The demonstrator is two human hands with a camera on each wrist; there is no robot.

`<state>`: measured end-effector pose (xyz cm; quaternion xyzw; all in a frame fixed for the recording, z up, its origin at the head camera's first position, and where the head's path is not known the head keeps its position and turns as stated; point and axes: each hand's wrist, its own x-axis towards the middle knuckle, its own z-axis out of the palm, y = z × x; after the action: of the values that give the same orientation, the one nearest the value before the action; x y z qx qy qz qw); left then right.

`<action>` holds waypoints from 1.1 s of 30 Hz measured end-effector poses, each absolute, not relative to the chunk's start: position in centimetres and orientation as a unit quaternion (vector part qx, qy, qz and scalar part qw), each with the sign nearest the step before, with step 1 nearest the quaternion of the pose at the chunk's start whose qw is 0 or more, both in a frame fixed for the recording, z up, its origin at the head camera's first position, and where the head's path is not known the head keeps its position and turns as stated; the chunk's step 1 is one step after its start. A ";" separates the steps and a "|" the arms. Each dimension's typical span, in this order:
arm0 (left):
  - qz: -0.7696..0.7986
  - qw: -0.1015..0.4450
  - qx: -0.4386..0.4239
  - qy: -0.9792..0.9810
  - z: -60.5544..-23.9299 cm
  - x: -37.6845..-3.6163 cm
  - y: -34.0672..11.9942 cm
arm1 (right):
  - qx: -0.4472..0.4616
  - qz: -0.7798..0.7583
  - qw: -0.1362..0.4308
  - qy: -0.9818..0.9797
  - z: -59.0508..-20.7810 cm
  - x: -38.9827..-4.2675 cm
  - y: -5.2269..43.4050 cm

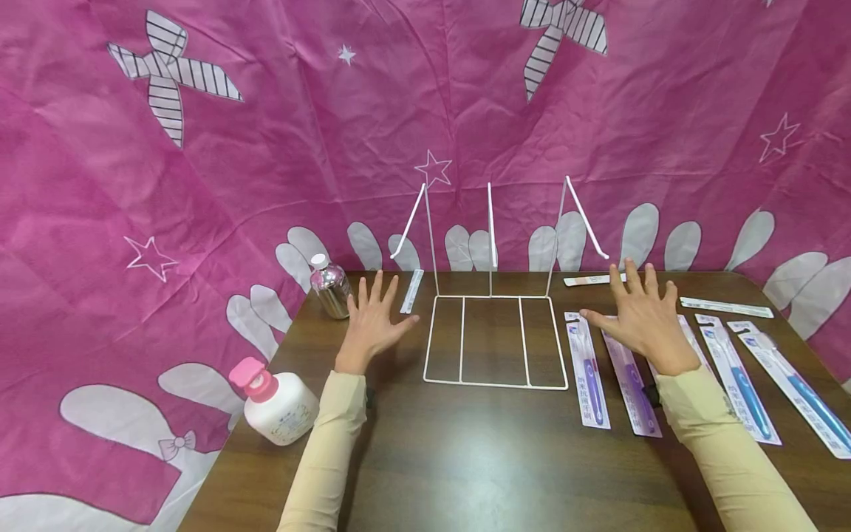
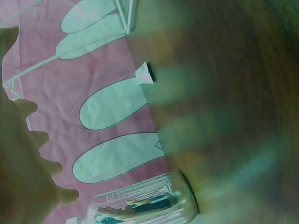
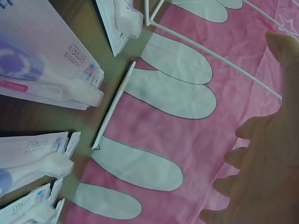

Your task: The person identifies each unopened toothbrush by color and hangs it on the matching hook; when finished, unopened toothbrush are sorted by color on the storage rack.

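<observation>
Fingers spread wide, my left hand (image 1: 371, 325) is held over the table and holds nothing. Nearest to it are a shiny silver bottle (image 1: 330, 288) with a white cap and a slim flat packet (image 1: 412, 292). My right hand (image 1: 641, 321), also spread and holding nothing, hovers over a row of packaged toothbrushes and hides part of them. A purple toothbrush in its pack (image 1: 588, 377) lies left of that hand, another purple one (image 1: 634, 391) beneath it, and blue ones (image 1: 738, 380) to its right. Between the hands stands a white wire rack (image 1: 495, 384) with upright arms.
A white pump bottle (image 1: 282, 410) with a pink top stands at the table's left edge. Two more slim packets (image 1: 726, 307) lie at the back right, one partly behind the right fingers. A pink printed cloth (image 1: 279, 148) hangs along the table's back and left side.
</observation>
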<state>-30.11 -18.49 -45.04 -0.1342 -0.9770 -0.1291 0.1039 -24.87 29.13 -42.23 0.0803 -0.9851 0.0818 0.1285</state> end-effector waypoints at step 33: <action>-0.386 0.044 -0.124 -0.913 -45.2 -29.6 -17.1 | 0.084 0.246 0.097 -0.961 -42.6 -25.7 28.9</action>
<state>-29.60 -17.11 -45.22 -0.1243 -0.9130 -0.3861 0.0438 -25.66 28.89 -42.57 0.0843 -0.9606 0.2462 0.0974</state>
